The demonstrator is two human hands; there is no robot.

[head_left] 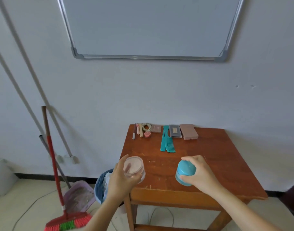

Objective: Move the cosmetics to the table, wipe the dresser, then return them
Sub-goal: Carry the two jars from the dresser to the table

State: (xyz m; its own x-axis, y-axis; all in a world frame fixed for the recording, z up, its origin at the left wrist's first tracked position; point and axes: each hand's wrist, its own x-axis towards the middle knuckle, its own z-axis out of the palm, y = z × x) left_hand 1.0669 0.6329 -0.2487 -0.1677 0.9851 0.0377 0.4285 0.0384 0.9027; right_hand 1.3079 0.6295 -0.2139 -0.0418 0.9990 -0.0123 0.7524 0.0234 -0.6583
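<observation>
Above table [218, 155] — fingers [123, 161] curl round jars [185, 168].

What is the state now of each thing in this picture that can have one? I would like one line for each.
left hand: grips the clear jar.
clear jar: lid on, at the near left corner of the table.
right hand: grips the blue jar.
blue jar: lid on.
teal combs: lying flat on the table.
pink palette: closed, flat.
dark case: closed, flat.
broom: leaning against the wall.

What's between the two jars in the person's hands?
Nothing: between the clear pink jar and the blue jar, the head view shows only bare, scratched table wood.
</observation>
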